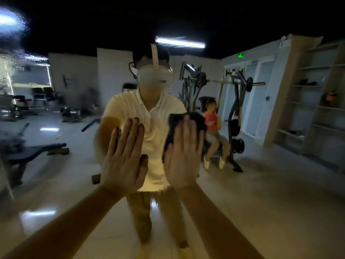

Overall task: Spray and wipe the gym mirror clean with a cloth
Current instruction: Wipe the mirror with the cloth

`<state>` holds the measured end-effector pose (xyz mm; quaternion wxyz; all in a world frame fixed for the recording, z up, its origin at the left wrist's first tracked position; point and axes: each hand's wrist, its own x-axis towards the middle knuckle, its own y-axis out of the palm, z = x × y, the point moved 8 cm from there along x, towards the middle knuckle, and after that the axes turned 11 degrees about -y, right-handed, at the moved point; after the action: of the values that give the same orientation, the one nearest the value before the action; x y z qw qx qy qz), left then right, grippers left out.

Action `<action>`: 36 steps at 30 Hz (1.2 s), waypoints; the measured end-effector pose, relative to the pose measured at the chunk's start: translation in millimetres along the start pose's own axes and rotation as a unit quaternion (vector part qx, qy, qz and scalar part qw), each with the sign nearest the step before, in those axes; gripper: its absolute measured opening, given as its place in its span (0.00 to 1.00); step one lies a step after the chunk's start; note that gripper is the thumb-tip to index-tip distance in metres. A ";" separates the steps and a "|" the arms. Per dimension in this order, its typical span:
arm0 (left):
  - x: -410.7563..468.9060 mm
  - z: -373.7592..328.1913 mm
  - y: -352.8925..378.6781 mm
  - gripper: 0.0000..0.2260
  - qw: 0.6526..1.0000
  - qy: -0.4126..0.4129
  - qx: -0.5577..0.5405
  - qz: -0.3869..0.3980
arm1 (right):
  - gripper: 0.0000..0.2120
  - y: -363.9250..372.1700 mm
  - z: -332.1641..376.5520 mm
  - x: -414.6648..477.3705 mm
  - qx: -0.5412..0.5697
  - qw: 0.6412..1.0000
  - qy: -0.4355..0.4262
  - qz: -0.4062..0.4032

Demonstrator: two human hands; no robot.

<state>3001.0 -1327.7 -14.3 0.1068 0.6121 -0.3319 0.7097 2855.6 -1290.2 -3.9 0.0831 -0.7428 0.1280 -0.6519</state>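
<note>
The right grip (183,156) lies flat with fingers straight and together, clasping nothing, its palm pressing the cloth (198,121) against the mirror (261,184). The left grip (124,161) is likewise released, fingers straight and pointing up, palm laid on the glass just beside the right and holding nothing; it looks like a brace. The dark cloth sits under the right palm at about chest height in the reflection. It shows above the fingertips and down the thumb side, so its long axis runs roughly up and down. A patch of beads (13,62), probably spray, lies up and to the left, well apart from the cloth. The left grip stands between cloth and beads, so a wipe toward them would likely have to pass above it or wait for it to lift. The left grip is nearer the beads, but the right one has the cloth. To the right, above and below the cloth the glass lies open. I cannot make out any mirror edge for certain. No spray bottle is in view.
</note>
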 end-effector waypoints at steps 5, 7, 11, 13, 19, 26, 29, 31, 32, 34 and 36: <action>-16.3 -0.2 -17.6 0.28 0.998 0.005 -0.057 0.013 | 0.24 17.6 63.8 -44.1 0.027 0.957 -0.280 0.073; -36.1 -2.9 -19.4 0.29 0.999 -0.006 -0.050 0.014 | 0.25 14.5 40.5 -58.5 0.002 0.953 -0.291 0.083; -65.2 -8.1 -1.8 0.31 0.999 -0.014 -0.038 0.034 | 0.30 3.6 -56.6 -75.3 -0.025 0.989 -0.126 0.079; -68.9 -3.6 12.0 0.33 0.999 -0.022 -0.006 0.035 | 0.29 -0.9 -109.1 -91.3 -0.035 0.997 -0.008 0.066; -71.7 -0.7 28.8 0.39 0.998 -0.009 0.056 -0.007 | 0.29 -1.7 -161.8 -132.7 0.037 0.943 0.323 -0.075; -71.2 0.6 24.8 0.32 1.000 -0.011 0.006 0.020 | 0.27 35.6 25.3 -114.3 0.091 0.996 0.010 -0.005; -69.1 1.9 12.8 0.29 0.998 0.000 -0.017 0.057 | 0.33 43.2 82.9 -122.5 0.116 0.983 -0.138 0.038; -72.8 1.7 1.5 0.27 0.997 0.015 -0.018 0.067 | 0.34 44.1 82.6 -128.5 0.128 0.973 -0.182 0.069; -78.4 1.8 -4.3 0.27 0.997 0.010 -0.017 0.069 | 0.34 43.8 75.1 -133.3 0.117 0.967 -0.210 0.090; -96.6 5.7 -10.8 0.30 0.997 -0.019 -0.013 0.075 | 0.32 41.4 48.6 -146.3 0.084 0.958 -0.249 0.113; -120.2 10.4 -4.0 0.35 0.994 -0.043 0.002 0.097 | 0.31 34.7 5.7 -164.2 0.067 0.969 -0.209 0.113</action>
<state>3038.9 -1300.4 -125.6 0.0221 0.6072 -0.3925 0.6904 2839.2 -1274.5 -170.3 0.2313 -0.8358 0.1470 -0.4757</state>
